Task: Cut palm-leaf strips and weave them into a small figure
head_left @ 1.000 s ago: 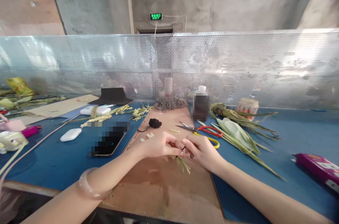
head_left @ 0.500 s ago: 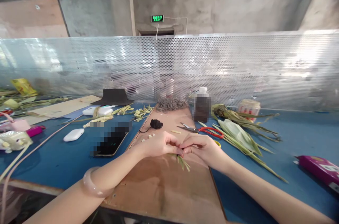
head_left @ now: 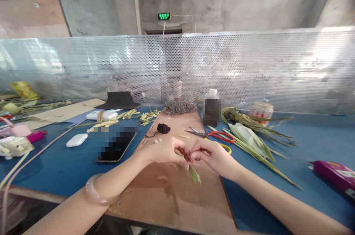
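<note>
My left hand [head_left: 173, 153] is closed, pinching a small bundle of green leaf strips [head_left: 195, 174] whose cut ends fan downward below the fingers. Against it, my right hand [head_left: 209, 155] is closed too, thumb and fingertip pinching what looks like a thin dark thread at the top of the bundle. The fingers partly hide where the two meet. Both hands are over a brown wooden board [head_left: 166, 201]. Beyond them on the board lies a small black ball of thread [head_left: 163, 128] with a loose strand. Red-handled scissors [head_left: 222, 137] rest just past my right hand.
Yellow scissor handles [head_left: 227, 148] show beside my right wrist. Long leaves [head_left: 249, 138] and a dark bottle [head_left: 212, 111] lie and stand to the right. Leftward are a phone [head_left: 118, 148] and a white case [head_left: 77, 140]. A perforated metal screen [head_left: 235, 68] closes the back.
The fingertips of my two hands have parted slightly, and my right hand has turned in its pinch. The leaf bundle is tilted a little lower and bunched more tightly.
</note>
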Motion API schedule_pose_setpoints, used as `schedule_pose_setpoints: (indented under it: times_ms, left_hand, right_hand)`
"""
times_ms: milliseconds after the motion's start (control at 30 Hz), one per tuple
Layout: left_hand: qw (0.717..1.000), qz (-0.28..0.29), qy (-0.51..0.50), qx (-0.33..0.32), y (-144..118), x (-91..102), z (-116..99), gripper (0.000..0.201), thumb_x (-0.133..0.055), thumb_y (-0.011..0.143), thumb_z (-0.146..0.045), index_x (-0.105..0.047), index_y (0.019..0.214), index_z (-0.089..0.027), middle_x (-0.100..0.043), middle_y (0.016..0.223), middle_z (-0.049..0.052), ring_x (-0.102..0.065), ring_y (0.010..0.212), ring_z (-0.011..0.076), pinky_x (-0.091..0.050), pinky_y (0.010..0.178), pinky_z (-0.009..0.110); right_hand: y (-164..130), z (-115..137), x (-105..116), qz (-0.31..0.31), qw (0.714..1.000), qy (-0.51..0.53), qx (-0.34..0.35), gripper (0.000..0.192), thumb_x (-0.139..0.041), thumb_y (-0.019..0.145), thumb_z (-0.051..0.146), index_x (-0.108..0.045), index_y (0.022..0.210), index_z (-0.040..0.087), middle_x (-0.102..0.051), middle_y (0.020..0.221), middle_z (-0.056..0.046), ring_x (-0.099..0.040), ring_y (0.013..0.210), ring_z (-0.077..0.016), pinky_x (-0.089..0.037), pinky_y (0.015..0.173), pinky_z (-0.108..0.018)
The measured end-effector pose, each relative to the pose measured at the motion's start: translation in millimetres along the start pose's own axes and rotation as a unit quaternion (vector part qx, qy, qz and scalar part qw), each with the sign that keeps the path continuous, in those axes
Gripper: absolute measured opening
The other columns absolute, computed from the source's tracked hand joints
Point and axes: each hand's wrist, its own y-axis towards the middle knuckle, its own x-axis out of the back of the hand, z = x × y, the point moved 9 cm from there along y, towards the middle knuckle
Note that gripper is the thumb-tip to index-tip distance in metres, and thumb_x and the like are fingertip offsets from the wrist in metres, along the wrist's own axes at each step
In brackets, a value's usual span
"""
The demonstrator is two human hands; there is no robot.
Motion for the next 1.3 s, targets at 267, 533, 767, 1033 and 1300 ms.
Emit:
schedule_pose_setpoints:
  times_ms: [267, 533, 767, 1033, 1300]
  left_hand:
    - [1.0, -0.01, 0.011, 0.006, -2.1, 1.5, -4.5, 0.029, -0.078, 0.057, -0.033, -0.067, 0.077, -0.016, -0.068, 0.08, 0.001, -0.061, 0.077, 0.0157, -0.043, 0.069, 0.025]
    - [1.0, -0.001, 0.004, -0.005, -2.3, -2.7, -6.3, 0.032, -0.078, 0.057, -0.034, -0.065, 0.079, -0.015, -0.067, 0.08, 0.002, -0.061, 0.076, 0.0156, -0.044, 0.068, 0.026]
    - [1.0, 0.0, 0.007, -0.026, -2.1, -3.1, -10.0, 0.03, -0.077, 0.059, -0.034, -0.065, 0.079, -0.015, -0.065, 0.079, 0.002, -0.059, 0.075, 0.0146, -0.044, 0.068, 0.026]
    - [0.999, 0.022, -0.007, -0.035, 0.4, -11.2, -5.6, 0.034, -0.076, 0.061, -0.035, -0.066, 0.087, -0.015, -0.067, 0.086, 0.004, -0.061, 0.082, 0.0172, -0.046, 0.075, 0.029]
    - [0.998, 0.048, 0.01, -0.051, 2.4, -18.3, -2.3, 0.026, -0.053, 0.084, -0.037, -0.068, 0.09, -0.016, -0.068, 0.091, 0.005, -0.061, 0.083, 0.0148, -0.045, 0.077, 0.027]
  right_hand:
    - [-1.0, -0.1, -0.1, 0.003, 0.996, -0.089, -0.004, 0.033, -0.048, 0.086, 0.044, -0.058, 0.073, 0.016, -0.059, 0.068, -0.002, -0.049, 0.061, -0.011, -0.036, 0.055, -0.022]
    - [-1.8, -6.1, -1.3, -0.008, 0.995, -0.1, -0.014, 0.032, -0.048, 0.087, 0.042, -0.055, 0.069, 0.016, -0.056, 0.063, 0.0, -0.043, 0.054, -0.009, -0.032, 0.049, -0.021]
    - [-1.9, -7.8, 0.8, -0.015, 0.993, -0.115, -0.019, 0.034, -0.046, 0.087, 0.042, -0.052, 0.065, 0.016, -0.051, 0.058, 0.002, -0.042, 0.053, -0.009, -0.031, 0.048, -0.021]
    - [-1.4, -10.9, -1.5, -0.022, 0.992, -0.127, -0.019, 0.04, -0.045, 0.087, 0.042, -0.044, 0.055, 0.017, -0.049, 0.054, 0.002, -0.039, 0.05, -0.0081, -0.028, 0.046, -0.021]
    - [-0.6, -14.6, -4.7, -0.007, 0.994, -0.106, -0.021, 0.047, -0.045, 0.086, 0.048, -0.042, 0.051, 0.017, -0.045, 0.046, 0.003, -0.036, 0.045, -0.0069, -0.026, 0.043, -0.021]
